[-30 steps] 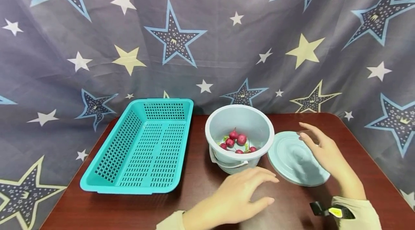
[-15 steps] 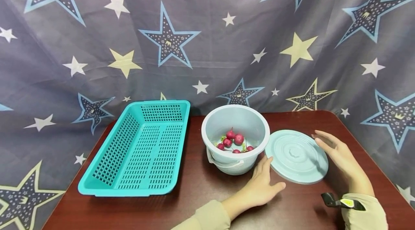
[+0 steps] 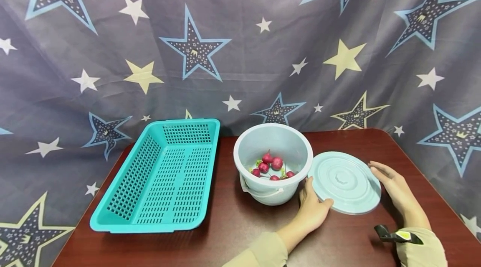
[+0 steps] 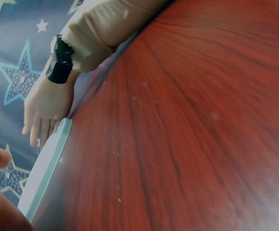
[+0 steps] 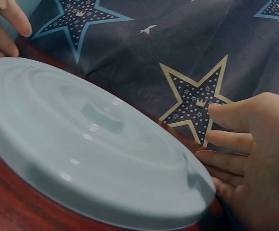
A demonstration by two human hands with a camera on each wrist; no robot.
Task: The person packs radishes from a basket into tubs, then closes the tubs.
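Observation:
A round pale blue lid (image 3: 343, 181) (image 5: 81, 159) lies on the table to the right of a pale blue bucket (image 3: 263, 198). Several red radishes (image 3: 277, 163) with bits of green sit in the bottom of that bucket. Between bucket and lid is my left hand (image 3: 313, 210), its thumb spread from the fingers and right at the lid's near left edge. On the opposite side, my right hand (image 3: 400, 194) (image 5: 262, 159) has its fingertips at the lid's right edge, fingers slightly bent. In the left wrist view the lid's rim (image 4: 45, 163) runs between both hands.
A turquoise slotted plastic basket (image 3: 158, 228) stands on the left of the dark red-brown table (image 3: 233, 242). The bucket's white handle (image 3: 263, 194) hangs down its front. Behind the table hangs a grey star-patterned cloth (image 3: 240, 62).
My left hand has moved right, from in front of the bucket to the lid's left edge. My right hand has gone from above the lid to its right edge.

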